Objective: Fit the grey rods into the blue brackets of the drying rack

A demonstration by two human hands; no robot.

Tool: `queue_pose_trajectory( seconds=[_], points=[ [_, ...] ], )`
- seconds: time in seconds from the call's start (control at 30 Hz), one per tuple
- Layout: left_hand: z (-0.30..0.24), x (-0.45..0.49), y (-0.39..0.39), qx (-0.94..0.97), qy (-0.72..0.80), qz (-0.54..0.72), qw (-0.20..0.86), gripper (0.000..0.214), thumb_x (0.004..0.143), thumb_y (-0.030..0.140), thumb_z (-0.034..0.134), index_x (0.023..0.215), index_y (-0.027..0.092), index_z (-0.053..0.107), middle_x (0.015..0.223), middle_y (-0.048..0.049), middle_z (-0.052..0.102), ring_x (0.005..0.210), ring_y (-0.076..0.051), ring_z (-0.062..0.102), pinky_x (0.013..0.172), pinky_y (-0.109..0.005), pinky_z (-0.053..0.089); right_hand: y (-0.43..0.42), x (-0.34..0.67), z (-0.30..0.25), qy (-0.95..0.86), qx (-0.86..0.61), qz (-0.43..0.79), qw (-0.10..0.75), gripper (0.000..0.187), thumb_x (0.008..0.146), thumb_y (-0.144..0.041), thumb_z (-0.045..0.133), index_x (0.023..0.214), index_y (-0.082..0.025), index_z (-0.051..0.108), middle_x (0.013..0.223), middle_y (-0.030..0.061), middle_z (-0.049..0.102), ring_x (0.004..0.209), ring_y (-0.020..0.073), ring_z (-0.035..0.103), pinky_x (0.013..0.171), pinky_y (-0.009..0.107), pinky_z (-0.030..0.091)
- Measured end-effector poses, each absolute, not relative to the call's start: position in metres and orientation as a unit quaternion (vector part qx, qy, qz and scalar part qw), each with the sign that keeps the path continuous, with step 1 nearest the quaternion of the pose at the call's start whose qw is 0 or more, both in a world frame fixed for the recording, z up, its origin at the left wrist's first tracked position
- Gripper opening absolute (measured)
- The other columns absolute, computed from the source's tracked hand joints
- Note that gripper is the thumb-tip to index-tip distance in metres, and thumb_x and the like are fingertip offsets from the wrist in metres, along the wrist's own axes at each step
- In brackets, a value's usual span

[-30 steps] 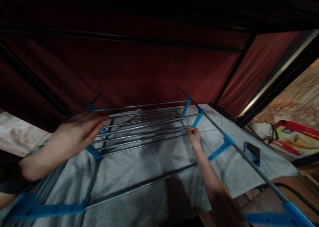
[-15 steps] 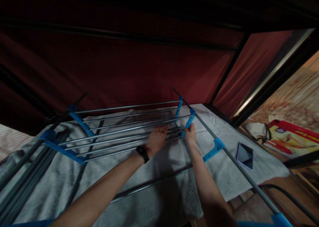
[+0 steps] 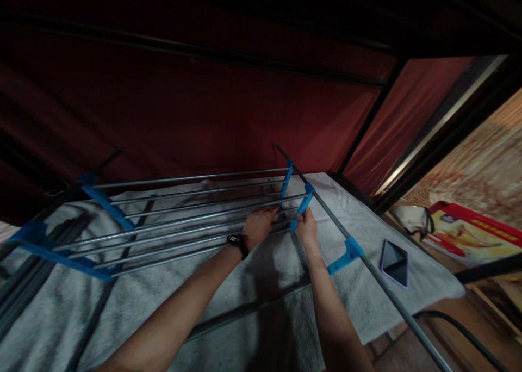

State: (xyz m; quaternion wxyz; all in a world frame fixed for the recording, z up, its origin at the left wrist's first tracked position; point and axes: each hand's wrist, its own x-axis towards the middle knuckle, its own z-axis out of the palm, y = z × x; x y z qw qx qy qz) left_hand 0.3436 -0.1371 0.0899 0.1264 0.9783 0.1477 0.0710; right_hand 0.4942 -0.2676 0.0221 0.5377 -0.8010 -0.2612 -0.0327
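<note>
A metal rack point(image 3: 191, 218) of grey tubes and blue plastic brackets lies in front of me. My right hand point(image 3: 306, 229) is closed round the lower part of a blue bracket point(image 3: 305, 202) on the rack's right side. Just left of it, my left hand point(image 3: 259, 226), a black watch on its wrist, has its fingers closed at the right end of the lower tubes. Which tube it pinches is partly hidden by the hand. Nearer to me, another blue bracket point(image 3: 346, 255) sits on the long right side tube point(image 3: 393, 293).
Under the rack is a light grey cloth point(image 3: 342, 312). A phone point(image 3: 395, 263) lies on it at the right. Beyond are a red and yellow box point(image 3: 473, 230) and a white item point(image 3: 410, 219). Loose dark tubes point(image 3: 41, 268) lie at left, and dark red fabric point(image 3: 228, 111) hangs behind.
My left hand has gone from flat, outstretched fingers to fingers curled in at the tubes. The right hand keeps its hold on the bracket. The camera view has shifted slightly.
</note>
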Motion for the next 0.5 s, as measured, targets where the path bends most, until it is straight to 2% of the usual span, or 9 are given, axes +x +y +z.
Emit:
queue_pose_trajectory(
  seconds=[0.1, 0.2, 0.4, 0.5],
  points=[
    [0.095, 0.342, -0.142, 0.975, 0.166, 0.075, 0.126, 0.041, 0.108, 0.018, 0.039, 0.140, 0.022, 0.063, 0.126, -0.0112, 0.074, 0.111, -0.024, 0.072, 0.096, -0.035, 0.055, -0.266, 0.493, 0.023, -0.257, -0.809, -0.033, 0.528, 0.021, 0.087, -0.027, 0.048, 0.104, -0.024, 0.061, 0.092, 0.0073, 0.072, 0.086, 0.0247, 0.065, 0.082, 0.034, 0.048],
    [0.099, 0.341, -0.146, 0.975, 0.167, 0.076, 0.123, 0.039, 0.108, 0.017, 0.038, 0.137, 0.022, 0.065, 0.125, -0.0111, 0.074, 0.110, -0.023, 0.072, 0.096, -0.033, 0.054, -0.266, 0.493, 0.023, -0.254, -0.818, -0.037, 0.514, 0.025, 0.088, -0.029, 0.046, 0.108, -0.023, 0.060, 0.089, 0.0066, 0.071, 0.081, 0.0257, 0.065, 0.078, 0.034, 0.046],
    [0.104, 0.342, -0.147, 0.974, 0.173, 0.072, 0.129, 0.039, 0.108, 0.016, 0.041, 0.139, 0.022, 0.064, 0.125, -0.0107, 0.075, 0.113, -0.022, 0.072, 0.098, -0.033, 0.054, -0.265, 0.493, 0.026, -0.248, -0.820, -0.036, 0.515, 0.020, 0.090, -0.041, 0.054, 0.101, -0.025, 0.060, 0.079, 0.0023, 0.068, 0.072, 0.0242, 0.062, 0.070, 0.032, 0.043],
    [0.106, 0.342, -0.148, 0.974, 0.172, 0.072, 0.127, 0.038, 0.108, 0.017, 0.041, 0.138, 0.022, 0.064, 0.127, -0.0110, 0.075, 0.115, -0.022, 0.072, 0.099, -0.033, 0.054, -0.263, 0.492, 0.028, -0.234, -0.836, -0.058, 0.493, 0.022, 0.093, -0.042, 0.051, 0.100, -0.024, 0.062, 0.077, 0.0038, 0.069, 0.073, 0.0244, 0.061, 0.070, 0.032, 0.041]
  ],
)
